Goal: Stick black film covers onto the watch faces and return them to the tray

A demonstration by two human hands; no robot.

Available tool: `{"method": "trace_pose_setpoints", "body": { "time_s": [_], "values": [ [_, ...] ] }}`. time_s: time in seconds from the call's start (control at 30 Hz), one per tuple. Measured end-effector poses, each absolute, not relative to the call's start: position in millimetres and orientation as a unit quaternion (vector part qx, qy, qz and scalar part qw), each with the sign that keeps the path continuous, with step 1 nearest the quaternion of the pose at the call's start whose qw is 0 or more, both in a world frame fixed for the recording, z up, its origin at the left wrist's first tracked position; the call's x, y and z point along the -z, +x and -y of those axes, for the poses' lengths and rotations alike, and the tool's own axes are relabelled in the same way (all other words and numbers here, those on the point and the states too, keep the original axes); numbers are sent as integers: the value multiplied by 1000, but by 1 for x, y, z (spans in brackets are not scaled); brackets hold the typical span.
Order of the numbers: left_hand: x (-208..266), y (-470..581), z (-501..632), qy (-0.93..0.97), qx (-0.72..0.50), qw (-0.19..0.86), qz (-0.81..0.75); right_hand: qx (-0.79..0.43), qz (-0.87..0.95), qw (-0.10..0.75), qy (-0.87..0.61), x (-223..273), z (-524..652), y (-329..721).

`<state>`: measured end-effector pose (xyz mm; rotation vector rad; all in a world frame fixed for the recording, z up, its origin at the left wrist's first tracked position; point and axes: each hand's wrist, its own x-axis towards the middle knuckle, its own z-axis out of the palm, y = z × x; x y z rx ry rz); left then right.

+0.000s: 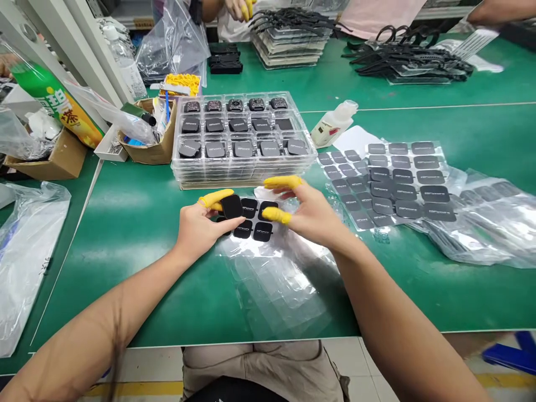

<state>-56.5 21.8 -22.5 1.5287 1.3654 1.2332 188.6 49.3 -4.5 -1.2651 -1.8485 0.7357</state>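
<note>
My left hand, with yellow finger cots, pinches a black square watch face by its edges. Beneath it lies a sheet of black square stickers with pale lettering, on top of clear plastic film. Over the right side of that sheet hovers my right hand, also in yellow finger cots, thumb and fingers spread apart with nothing visible between them. Just beyond both hands stands a stack of clear trays; its compartments hold dark square watch pieces, most of them with lettered covers.
More sticker sheets and plastic bags spread across the right. A white bottle leans beside the trays. Cardboard boxes and a plastic bag are at left. Across the table, co-workers sit behind stacked black straps.
</note>
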Motion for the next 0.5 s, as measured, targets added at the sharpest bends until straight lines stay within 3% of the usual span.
{"method": "trace_pose_setpoints", "body": {
  "time_s": [0.13, 0.3, 0.5],
  "values": [
    [25, -58, -23, 605, -494, 331, -529, -456, 606, 416, -502, -1, -42, 174],
    [21, -58, -21, 642, -495, 263, -523, -474, 530, 464, -529, 0, -46, 169],
    [17, -57, -20, 649, -499, 256, -515, -469, 514, 458, -554, -2, -45, 173]
  ]
}}
